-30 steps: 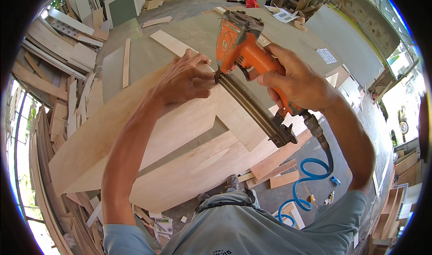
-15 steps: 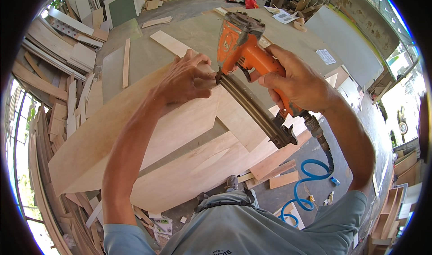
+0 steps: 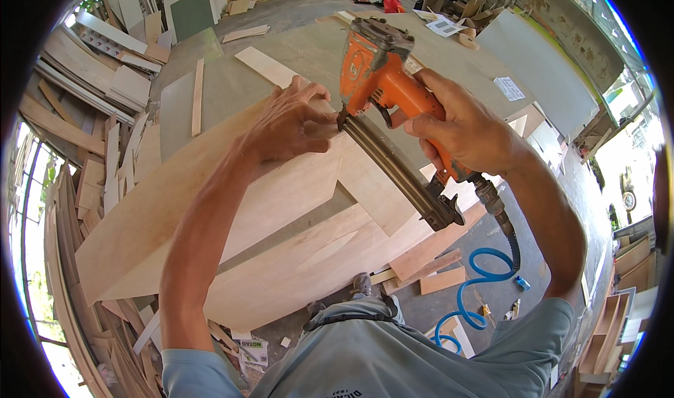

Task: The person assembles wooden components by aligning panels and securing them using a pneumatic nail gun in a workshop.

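Gripping an orange nail gun (image 3: 364, 71) in the right hand (image 3: 467, 128)
Resting the curled left hand (image 3: 288, 123) on a pale wooden panel (image 3: 172, 191); cannot tell whether pinching it

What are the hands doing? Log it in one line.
left hand: at panel edge | right hand: holds nailer | nose: near left fingers | hose: looped

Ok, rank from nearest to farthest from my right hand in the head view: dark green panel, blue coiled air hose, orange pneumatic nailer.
1. Orange pneumatic nailer: in the right hand.
2. Blue coiled air hose: below the hand, lower right.
3. Dark green panel: far upper left.
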Motion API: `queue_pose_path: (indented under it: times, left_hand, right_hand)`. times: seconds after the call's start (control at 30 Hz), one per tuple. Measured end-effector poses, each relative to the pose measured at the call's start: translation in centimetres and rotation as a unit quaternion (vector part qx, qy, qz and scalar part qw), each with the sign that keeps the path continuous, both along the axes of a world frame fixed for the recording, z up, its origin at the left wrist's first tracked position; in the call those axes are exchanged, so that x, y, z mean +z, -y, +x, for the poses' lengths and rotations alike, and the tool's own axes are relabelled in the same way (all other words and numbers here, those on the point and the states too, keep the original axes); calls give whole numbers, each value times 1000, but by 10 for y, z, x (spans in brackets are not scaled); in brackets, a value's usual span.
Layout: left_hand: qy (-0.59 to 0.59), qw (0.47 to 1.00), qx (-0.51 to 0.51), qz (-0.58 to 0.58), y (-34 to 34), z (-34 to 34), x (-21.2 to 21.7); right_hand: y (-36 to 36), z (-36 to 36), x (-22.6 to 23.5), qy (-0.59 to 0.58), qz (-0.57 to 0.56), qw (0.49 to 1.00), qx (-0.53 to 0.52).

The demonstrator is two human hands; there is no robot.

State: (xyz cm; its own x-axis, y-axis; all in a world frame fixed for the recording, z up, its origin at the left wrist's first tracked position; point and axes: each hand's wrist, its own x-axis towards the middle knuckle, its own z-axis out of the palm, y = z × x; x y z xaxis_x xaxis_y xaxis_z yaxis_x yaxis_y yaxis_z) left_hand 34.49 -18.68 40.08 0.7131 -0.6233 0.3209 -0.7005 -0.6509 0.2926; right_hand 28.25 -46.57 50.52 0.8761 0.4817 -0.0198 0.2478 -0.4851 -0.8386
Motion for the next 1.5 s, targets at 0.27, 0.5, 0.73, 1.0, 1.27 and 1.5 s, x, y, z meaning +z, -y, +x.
queue_pose_path:
  times: [0.27, 0.5, 0.73, 1.0, 1.27, 1.5]
  left_hand:
    - [5, 1000, -8, -10, 1, 1, 0]
    - [18, 1000, -3, 1, -2, 1, -2]
    - [24, 1000, -3, -13, 0, 0, -2]
    - [11, 1000, 0, -8, 1, -2, 3]
    - [3, 1000, 2, -10, 2, -3, 3]
    - [4, 1000, -2, -15, 2, -2, 2]
  right_hand:
    - [2, 0, 0, 17, -21, 1000, -1]
    - [0, -1, -2, 1, 6, 1000, -2]
    - [-6, -5, -2, -11, 19, 1000, 5]
    - [-8, -8, 0, -32, 8, 999, 14]
    - [-8, -10, -2, -9, 15, 1000, 7]
    - [-9, -12, -1, -1, 8, 1000, 7]
